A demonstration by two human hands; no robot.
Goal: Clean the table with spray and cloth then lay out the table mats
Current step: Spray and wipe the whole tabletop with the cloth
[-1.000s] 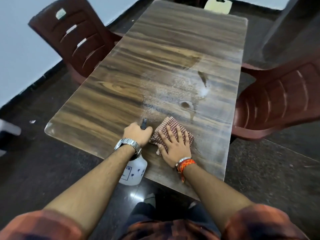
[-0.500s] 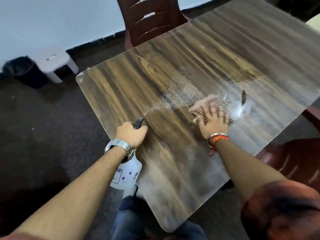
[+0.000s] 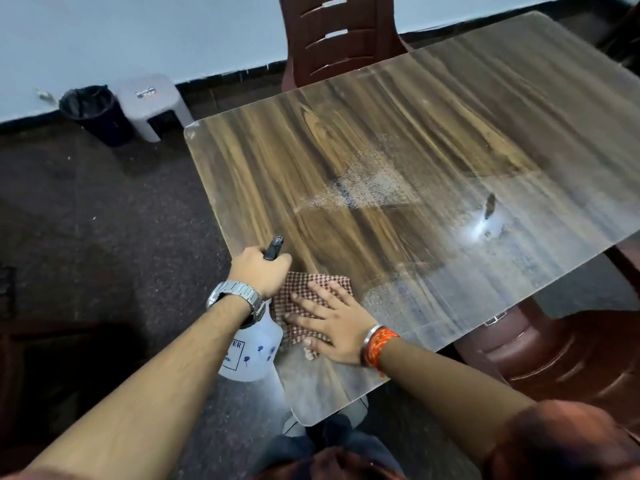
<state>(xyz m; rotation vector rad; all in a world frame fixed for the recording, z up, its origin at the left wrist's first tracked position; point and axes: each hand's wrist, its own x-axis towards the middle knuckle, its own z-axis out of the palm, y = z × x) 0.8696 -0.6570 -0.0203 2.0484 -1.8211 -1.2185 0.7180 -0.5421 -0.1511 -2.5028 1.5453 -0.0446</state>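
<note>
The counter (image 3: 433, 140) fills the centre and right of the frame, a long wood-grain top with a glossy, reflecting surface; a patch of fine spray droplets lies near its middle and a second one toward the lower right edge. No table mats are visible, so I judge the wiping is not finished and the mats come later.

At the lower centre the spray bottle (image 3: 251, 351) hangs beside the near counter edge, a white translucent plastic body with a dark nozzle on top. The left hand (image 3: 259, 270) holds it by the neck, the fingers wrapped closed around the trigger head. It is probably rather light and stiff, and the neck is the safe place to hold it.

Just right of it, the checked cloth (image 3: 304, 289) lies flat on the counter. It looks soft and thin, and likely slides easily on the wet, glossy top. The right hand (image 3: 332, 320) presses on it with the palm, the fingers spread and flat, not gripping.
</note>
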